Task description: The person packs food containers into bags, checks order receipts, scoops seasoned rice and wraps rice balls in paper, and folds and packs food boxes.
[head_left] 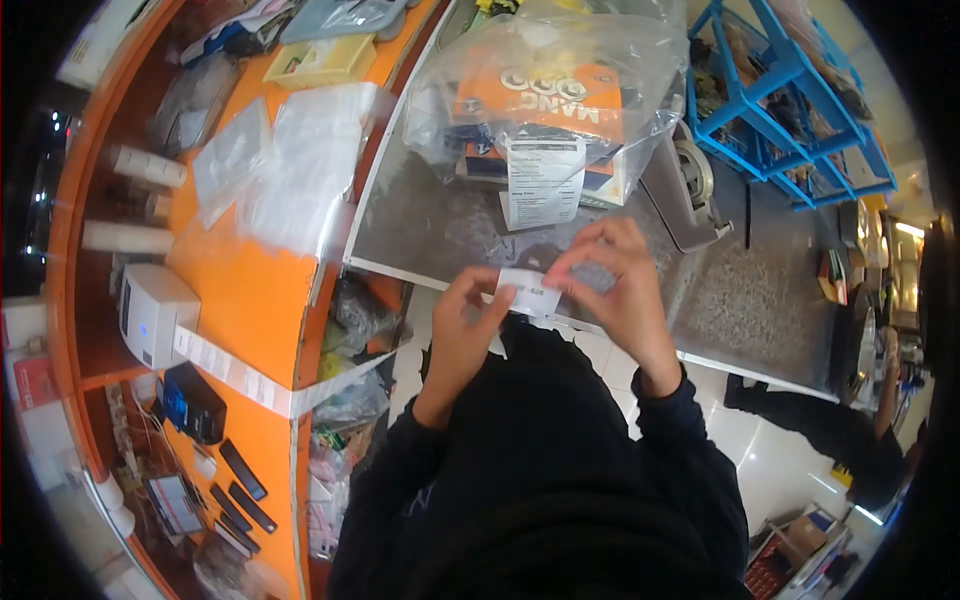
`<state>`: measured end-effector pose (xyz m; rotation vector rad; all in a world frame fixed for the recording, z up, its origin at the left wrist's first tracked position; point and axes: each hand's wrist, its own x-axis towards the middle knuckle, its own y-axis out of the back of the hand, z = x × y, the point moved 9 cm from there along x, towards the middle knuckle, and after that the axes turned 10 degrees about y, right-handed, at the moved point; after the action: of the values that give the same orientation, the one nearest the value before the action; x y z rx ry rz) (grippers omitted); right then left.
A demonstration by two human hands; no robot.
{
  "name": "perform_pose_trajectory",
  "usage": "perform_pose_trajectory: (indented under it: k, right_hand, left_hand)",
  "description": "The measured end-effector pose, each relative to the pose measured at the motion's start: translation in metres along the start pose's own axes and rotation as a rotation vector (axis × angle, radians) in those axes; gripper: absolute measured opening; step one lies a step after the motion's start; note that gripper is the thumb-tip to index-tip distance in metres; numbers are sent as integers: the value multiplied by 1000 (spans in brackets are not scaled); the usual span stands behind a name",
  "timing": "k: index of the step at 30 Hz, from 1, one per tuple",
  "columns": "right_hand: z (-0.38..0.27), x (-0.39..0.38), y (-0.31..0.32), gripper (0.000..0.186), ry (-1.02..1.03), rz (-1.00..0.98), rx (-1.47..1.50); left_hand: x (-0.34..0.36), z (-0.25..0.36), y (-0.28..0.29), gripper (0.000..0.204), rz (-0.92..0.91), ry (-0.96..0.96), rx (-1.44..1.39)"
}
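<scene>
Between fingers [583, 292] is a white printed label [529, 290].

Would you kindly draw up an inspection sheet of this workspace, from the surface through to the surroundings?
Surface: grey table, visibly scuffed.
Job's things: white label, held up near the table's front edge.
Clutter: clear bag around an orange box; printed slip at its near side; tape dispenser; blue rack.
Hands: left hand and right hand both pinch the label.
Cables: apparently a white cord beside the black device.
Surroundings: orange counter on the left; another person on the right.
</scene>
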<state>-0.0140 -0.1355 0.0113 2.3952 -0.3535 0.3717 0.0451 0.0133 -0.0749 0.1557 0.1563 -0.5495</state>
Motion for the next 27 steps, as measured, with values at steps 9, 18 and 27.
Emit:
perform_pose_trajectory:
  k: [9, 18, 27]
  right_hand:
    - [-20, 54, -9, 13, 233, -345, -161]
    - [-28, 102, 51, 17, 217, -234, -160]
    - [-15, 123, 22, 17, 250, -247, -67]
  left_hand:
    - [17, 32, 9, 17, 43, -152, -84]
    - [77, 96, -17, 28, -309, -485, 485]
    - [194, 133, -37, 66, -153, -895, 880]
